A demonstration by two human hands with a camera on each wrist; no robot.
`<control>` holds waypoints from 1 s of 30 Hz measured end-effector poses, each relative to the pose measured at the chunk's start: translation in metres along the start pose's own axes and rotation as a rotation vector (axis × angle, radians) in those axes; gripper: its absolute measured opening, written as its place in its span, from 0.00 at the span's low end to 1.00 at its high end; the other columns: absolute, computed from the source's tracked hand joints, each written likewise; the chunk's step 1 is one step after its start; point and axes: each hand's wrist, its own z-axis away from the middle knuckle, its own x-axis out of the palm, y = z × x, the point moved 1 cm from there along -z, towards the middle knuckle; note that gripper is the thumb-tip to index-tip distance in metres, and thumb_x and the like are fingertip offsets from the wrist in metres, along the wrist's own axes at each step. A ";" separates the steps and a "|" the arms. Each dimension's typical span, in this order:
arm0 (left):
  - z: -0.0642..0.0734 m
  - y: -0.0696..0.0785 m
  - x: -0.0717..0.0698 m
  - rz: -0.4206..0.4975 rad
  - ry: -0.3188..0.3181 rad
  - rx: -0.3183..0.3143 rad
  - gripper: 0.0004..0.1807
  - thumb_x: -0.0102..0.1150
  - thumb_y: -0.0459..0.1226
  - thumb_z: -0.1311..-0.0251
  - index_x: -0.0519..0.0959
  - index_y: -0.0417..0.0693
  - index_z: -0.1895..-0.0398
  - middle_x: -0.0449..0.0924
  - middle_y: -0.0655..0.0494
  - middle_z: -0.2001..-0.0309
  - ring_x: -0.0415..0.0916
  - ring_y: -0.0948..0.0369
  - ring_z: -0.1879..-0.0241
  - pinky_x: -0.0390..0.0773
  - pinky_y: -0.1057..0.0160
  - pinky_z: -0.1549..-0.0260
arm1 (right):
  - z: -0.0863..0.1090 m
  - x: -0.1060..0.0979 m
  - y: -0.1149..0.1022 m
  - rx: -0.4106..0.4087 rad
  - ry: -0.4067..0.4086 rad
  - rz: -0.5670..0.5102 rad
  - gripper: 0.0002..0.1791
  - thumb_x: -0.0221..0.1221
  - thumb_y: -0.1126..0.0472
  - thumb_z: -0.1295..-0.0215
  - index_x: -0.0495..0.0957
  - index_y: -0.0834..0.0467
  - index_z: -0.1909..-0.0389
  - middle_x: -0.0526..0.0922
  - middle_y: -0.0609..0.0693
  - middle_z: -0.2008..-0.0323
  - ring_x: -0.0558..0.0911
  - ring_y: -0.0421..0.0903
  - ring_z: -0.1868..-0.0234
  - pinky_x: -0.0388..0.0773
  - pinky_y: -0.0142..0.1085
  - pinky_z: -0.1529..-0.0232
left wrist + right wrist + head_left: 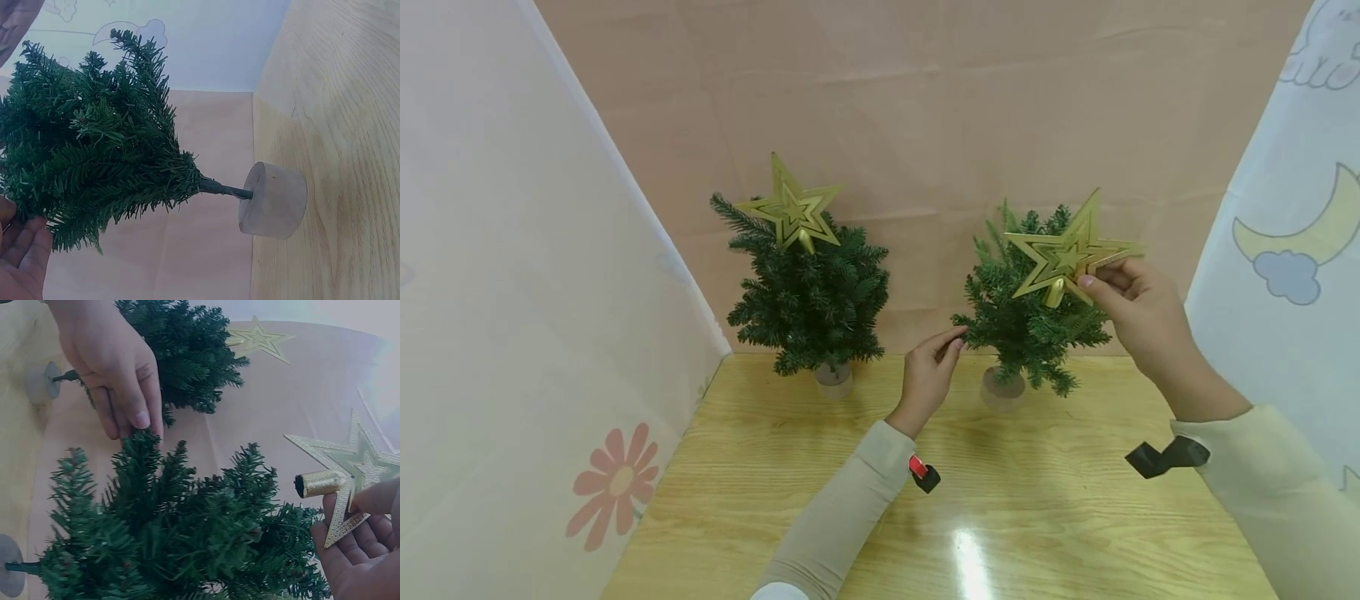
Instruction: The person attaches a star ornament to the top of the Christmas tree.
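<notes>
Two small artificial Christmas trees stand side by side. My right hand [1138, 304] pinches a gold star tree topper [1070, 257] by one of its points, in front of the upper part of the right tree [1022, 325]. In the right wrist view, the hollow end of the topper's socket [319, 484] shows, apart from the branches. My left hand [928, 371] pinches a low branch tip on the left side of that tree, between thumb and fingers. The left tree [820, 292] carries another gold star [793, 208] on its top.
The right tree's round base [275, 200] rests on the wooden table [1037, 492], near the peach backdrop [917, 167]. The left tree has a similar base [833, 379]. Printed white cloths hang on both sides, one with a flower [617, 483], the other with a moon [1303, 237].
</notes>
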 end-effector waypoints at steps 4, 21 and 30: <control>-0.001 0.000 0.000 0.001 -0.008 0.024 0.17 0.51 0.36 0.28 0.77 0.45 0.39 0.80 0.52 0.44 0.78 0.68 0.49 0.77 0.72 0.51 | -0.010 -0.001 -0.006 -0.043 0.039 -0.100 0.16 0.56 0.57 0.28 0.75 0.59 0.44 0.81 0.35 0.56 0.78 0.32 0.53 0.74 0.20 0.57; 0.000 -0.001 -0.001 0.009 0.002 0.022 0.17 0.52 0.35 0.28 0.78 0.45 0.39 0.80 0.51 0.45 0.79 0.68 0.50 0.78 0.71 0.52 | -0.043 -0.006 -0.018 -0.147 0.163 -0.482 0.11 0.58 0.67 0.32 0.78 0.63 0.50 0.82 0.49 0.59 0.77 0.40 0.60 0.75 0.22 0.63; 0.000 -0.002 -0.001 -0.002 -0.011 0.013 0.17 0.51 0.36 0.28 0.77 0.44 0.39 0.80 0.48 0.44 0.78 0.69 0.50 0.78 0.72 0.52 | -0.057 -0.005 -0.023 -0.138 0.184 -0.503 0.13 0.55 0.67 0.29 0.78 0.63 0.47 0.82 0.50 0.57 0.78 0.41 0.53 0.77 0.22 0.58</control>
